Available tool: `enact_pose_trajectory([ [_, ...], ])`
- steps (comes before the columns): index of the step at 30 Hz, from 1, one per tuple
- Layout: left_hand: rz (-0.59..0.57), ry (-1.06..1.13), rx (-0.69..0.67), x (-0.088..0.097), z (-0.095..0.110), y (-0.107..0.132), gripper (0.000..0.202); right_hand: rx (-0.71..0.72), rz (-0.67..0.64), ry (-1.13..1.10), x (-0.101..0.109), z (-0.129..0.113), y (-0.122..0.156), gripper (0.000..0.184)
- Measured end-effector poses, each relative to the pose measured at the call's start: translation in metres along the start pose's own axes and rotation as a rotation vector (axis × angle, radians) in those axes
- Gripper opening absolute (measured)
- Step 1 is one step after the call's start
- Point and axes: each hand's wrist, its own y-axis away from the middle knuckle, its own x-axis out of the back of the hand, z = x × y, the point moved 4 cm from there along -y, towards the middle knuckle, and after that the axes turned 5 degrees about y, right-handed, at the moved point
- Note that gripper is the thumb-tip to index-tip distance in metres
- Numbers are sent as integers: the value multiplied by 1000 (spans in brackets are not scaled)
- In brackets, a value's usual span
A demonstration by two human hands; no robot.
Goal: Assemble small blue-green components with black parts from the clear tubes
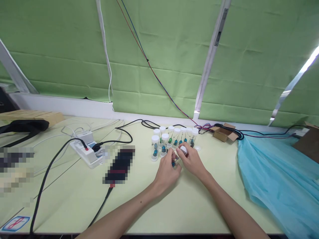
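Note:
Both my hands meet over the pale green table [149, 205], just in front of a cluster of small clear vials with white caps [171, 137]. My left hand [167, 169] is closed around a clear vial with a blue piece inside [173, 163]. My right hand [190, 160] pinches a white cap [183, 149] at the top of that vial. The vials behind stand upright, each holding a blue or green bead on a thin stem. One vial [155, 147] stands a little to the left of my left hand.
A white power strip [86, 149] with black cables plugged in lies to the left, next to a blurred dark device [119, 166]. A light blue plastic sheet [279, 176] covers the right side. A small cardboard box [223, 132] and tangled wires sit at the back edge.

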Motion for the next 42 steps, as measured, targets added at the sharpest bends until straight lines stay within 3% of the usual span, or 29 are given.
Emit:
enact_pose_trajectory([
  [21, -47, -57, 75, -1, -5, 1, 21, -53, 84, 7, -9, 6, 3, 26],
  [42, -38, -71, 129, -2, -9, 1, 23, 7, 221, 47, -13, 7, 4, 27],
])
